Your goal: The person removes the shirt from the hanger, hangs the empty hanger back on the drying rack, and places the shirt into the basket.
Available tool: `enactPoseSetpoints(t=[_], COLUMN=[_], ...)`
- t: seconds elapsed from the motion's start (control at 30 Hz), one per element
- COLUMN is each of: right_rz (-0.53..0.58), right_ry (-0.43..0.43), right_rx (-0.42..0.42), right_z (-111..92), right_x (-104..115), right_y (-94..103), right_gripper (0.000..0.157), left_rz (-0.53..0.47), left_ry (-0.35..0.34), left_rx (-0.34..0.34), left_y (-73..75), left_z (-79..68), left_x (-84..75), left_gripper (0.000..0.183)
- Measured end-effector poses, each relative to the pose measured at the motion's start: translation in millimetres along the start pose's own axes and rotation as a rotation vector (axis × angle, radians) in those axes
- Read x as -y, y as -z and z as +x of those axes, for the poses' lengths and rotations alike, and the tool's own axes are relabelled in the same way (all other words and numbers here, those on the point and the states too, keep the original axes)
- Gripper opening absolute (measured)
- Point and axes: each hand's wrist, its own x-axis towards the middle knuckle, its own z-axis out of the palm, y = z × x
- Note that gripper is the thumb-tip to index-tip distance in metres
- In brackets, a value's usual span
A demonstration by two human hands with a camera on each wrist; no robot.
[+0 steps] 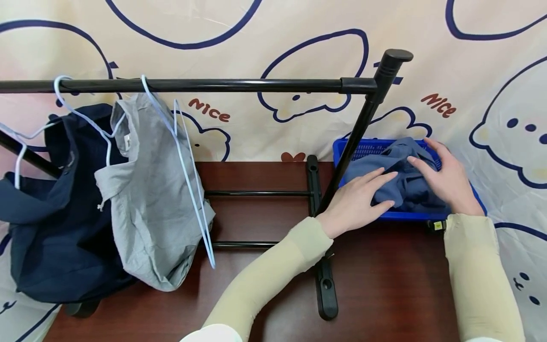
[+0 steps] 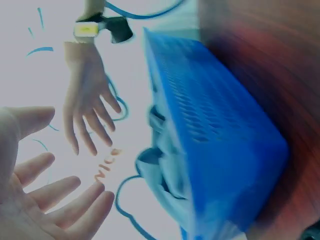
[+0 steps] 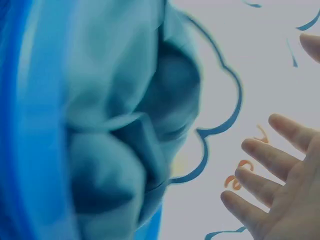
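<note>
A blue plastic basket (image 1: 410, 216) stands at the right, holding a crumpled slate-blue garment (image 1: 399, 183). Over the basket's left part, my left hand (image 1: 356, 202) hovers with its fingers spread. My right hand (image 1: 453, 178) is above the right part, fingers and thumb apart. Both wrist views show a gap between the hands and the cloth; in the left wrist view the left hand (image 2: 55, 195) and right hand (image 2: 87, 95) face the basket (image 2: 225, 150). The right wrist view shows the garment (image 3: 110, 150) close up, with the right hand (image 3: 280, 185) holding nothing.
A black clothes rack (image 1: 239, 85) spans the left and middle, its slanted post beside the basket. From it hang a dark navy garment (image 1: 72, 247) and a grey garment (image 1: 158, 213) on light-blue hangers (image 1: 188, 161). The brown table (image 1: 384, 275) meets a printed cloth backdrop (image 1: 299, 28).
</note>
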Motion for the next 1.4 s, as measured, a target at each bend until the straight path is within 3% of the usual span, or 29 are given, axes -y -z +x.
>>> enactPoseSetpoints(t=[0.13, 0.37, 0.53, 0.77, 0.97, 1.27, 1.4], right_rz=[0.069, 0.307, 0.438, 0.544, 0.555, 0.579, 0.607], right_ry=[0.066, 0.202, 0.290, 0.434, 0.480, 0.612, 0.687], right_rx=[-0.076, -0.171, -0.225, -0.368, -0.456, -0.567, -0.623], right_z=[-7, -16, -23, -33, -46, -78, -81], right_x=[16, 44, 59, 85, 113, 178, 191], right_y=[1.8, 1.7, 1.2, 2.4, 4.4, 2.4, -2.0], right_gripper=[0.069, 0.054, 0.048, 0.042, 0.042, 0.047, 0.055], left_rz=[-0.057, -0.149, -0.184, -0.187, -0.189, -0.170, -0.159], left_ry=[-0.079, -0.220, -0.258, -0.267, -0.308, -0.243, -0.188], left_rx=[-0.046, -0.185, -0.260, -0.381, -0.478, -0.496, -0.473], left_y=[12.0, 30.6, 41.1, 50.1, 57.0, 64.0, 63.0], left_z=[-11.1, -28.3, -40.8, -59.3, -77.5, -100.4, -110.2], left_x=[-5.9, -10.9, -8.0, 1.2, 8.7, 27.5, 36.6], left_gripper=[0.064, 0.061, 0.057, 0.051, 0.043, 0.040, 0.040])
